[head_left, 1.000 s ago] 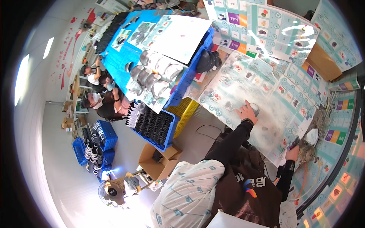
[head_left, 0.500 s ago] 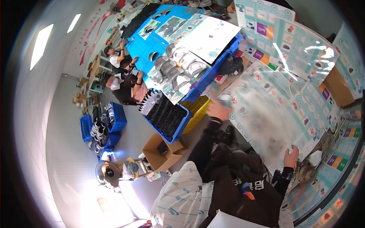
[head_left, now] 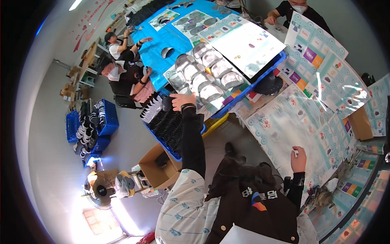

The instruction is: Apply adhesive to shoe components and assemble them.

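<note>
Since left hand (head_left: 183, 100) reached crate (head_left: 160, 142) | grip: can't tell | right hand (head_left: 298, 159): loosely half-wide

The head-worn fisheye looks down — workbench (head_left: 280, 126) close.

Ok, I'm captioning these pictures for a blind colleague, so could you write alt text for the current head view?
A person's left hand reaches to the far end of a blue crate packed with dark visor-shaped pieces; the right hand, loosely curled, is held above illustrated sheets. Grey visor-shaped pieces lie in rows ahead, with co-workers to the left.
</note>
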The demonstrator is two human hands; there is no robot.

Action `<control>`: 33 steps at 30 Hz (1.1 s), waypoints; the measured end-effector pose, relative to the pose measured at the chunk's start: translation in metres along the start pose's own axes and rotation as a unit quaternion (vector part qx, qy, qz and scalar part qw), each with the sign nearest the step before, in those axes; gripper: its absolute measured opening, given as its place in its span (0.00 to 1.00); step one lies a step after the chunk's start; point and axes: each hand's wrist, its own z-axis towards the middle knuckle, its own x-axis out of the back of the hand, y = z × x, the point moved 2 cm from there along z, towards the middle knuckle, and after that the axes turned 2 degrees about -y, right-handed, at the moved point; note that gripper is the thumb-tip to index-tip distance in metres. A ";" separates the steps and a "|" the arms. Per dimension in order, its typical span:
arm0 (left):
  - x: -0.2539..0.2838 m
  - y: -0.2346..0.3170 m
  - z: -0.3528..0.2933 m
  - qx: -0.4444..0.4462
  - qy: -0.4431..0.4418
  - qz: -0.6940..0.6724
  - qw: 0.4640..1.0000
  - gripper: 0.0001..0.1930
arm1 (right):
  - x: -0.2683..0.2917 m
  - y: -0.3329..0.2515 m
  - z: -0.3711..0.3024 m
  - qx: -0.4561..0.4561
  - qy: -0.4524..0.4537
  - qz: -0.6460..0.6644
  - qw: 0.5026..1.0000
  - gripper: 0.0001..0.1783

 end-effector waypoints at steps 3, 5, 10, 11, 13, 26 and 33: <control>-0.006 0.019 0.013 0.007 -0.004 0.017 1.000 0.70 | -0.033 -0.045 0.015 0.000 -0.007 0.011 1.000 0.10; -0.011 0.026 0.014 -0.001 -0.011 0.013 1.000 0.72 | -0.050 -0.074 0.026 0.033 -0.015 -0.009 0.999 0.10; -0.031 0.024 0.026 0.010 -0.057 -0.040 0.998 0.73 | -0.074 -0.142 0.049 0.060 -0.029 -0.012 0.998 0.10; -0.024 0.011 0.031 0.020 -0.061 -0.053 0.997 0.71 | -0.079 -0.152 0.053 0.066 -0.033 -0.011 0.997 0.10; -0.025 -0.005 0.036 0.010 -0.059 -0.118 0.991 0.69 | -0.081 -0.164 0.059 0.092 -0.033 -0.027 0.995 0.10; -0.161 -0.205 -0.036 -0.069 -0.364 -0.450 0.812 0.42 | -0.028 -0.378 0.068 0.276 -0.146 0.379 0.871 0.14; -0.128 -0.146 -0.071 0.026 -0.495 -0.571 0.654 0.34 | 0.050 -0.456 0.044 0.427 -0.399 0.652 0.483 0.23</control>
